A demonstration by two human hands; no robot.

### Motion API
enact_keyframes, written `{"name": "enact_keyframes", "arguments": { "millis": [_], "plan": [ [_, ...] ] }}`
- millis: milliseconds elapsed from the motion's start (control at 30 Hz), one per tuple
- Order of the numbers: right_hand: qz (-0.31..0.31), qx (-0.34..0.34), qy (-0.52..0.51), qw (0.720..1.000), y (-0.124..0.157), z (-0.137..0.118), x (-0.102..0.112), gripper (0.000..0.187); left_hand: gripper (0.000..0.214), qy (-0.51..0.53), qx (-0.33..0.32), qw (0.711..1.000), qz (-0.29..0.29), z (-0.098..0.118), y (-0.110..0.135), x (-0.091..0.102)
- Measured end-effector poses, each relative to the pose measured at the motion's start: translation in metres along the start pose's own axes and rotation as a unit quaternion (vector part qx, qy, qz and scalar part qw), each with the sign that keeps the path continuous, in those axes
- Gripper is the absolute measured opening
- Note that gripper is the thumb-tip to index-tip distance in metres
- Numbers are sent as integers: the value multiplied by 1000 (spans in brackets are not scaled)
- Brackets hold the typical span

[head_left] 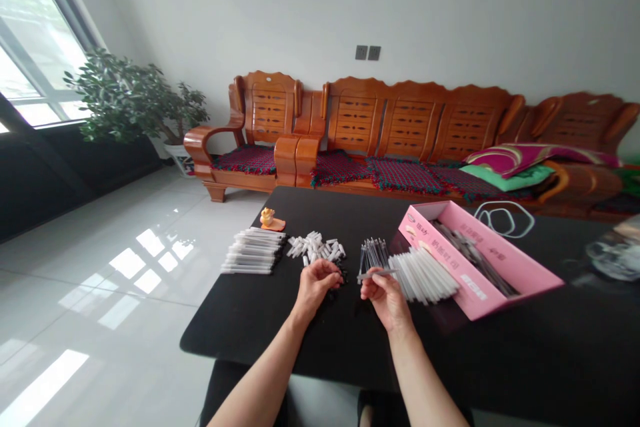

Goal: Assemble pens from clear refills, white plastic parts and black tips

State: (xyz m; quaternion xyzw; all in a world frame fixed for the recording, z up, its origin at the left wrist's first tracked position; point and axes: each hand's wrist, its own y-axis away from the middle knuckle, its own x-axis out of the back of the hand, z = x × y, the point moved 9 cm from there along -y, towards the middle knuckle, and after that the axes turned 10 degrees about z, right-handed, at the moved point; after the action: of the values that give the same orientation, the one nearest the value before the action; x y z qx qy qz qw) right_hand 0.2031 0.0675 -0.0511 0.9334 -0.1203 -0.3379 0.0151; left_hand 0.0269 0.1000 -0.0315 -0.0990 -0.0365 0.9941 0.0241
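Note:
My right hand (384, 296) is closed on a thin pen refill (376, 274) that points left across the black table (280, 320). My left hand (316, 284) is curled beside a small heap of black pen parts (341, 276), fingers pinched on something I cannot make out. Just beyond lie a bunch of refills (374, 253), a row of clear white pen barrels (424, 273), a heap of white caps (316, 247) and a stack of assembled white pens (254, 251).
A pink cardboard box (505, 273) holding dark pens lies at the right. A small orange figurine (270, 219) stands at the table's far edge, white loops (503, 219) at the back right. A wooden sofa (400, 127) and a potted plant (130, 97) stand behind.

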Motion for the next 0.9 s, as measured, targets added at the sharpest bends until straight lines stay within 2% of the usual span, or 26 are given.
{"name": "enact_keyframes", "arguments": {
  "millis": [67,167,333,467,600,900],
  "plan": [
    [-2,0,5,1000,0,1,-1,15,26,95,37,995,7,-1,-3,2],
    [-4,2,16,1000,0,1,-2,16,32,132,63,989,3,-2,-1,-3],
    [-6,8,38,999,2,1,-5,16,34,111,72,991,-12,-7,6,-15],
    [-9,8,50,999,4,2,-8,17,33,61,40,997,-21,-7,6,-16],
    [-6,10,51,999,4,2,-8,17,34,26,37,999,-28,-9,7,-15],
    [-1,10,65,998,4,6,-6,20,35,11,28,999,-42,-14,7,-18]
  ]
}}
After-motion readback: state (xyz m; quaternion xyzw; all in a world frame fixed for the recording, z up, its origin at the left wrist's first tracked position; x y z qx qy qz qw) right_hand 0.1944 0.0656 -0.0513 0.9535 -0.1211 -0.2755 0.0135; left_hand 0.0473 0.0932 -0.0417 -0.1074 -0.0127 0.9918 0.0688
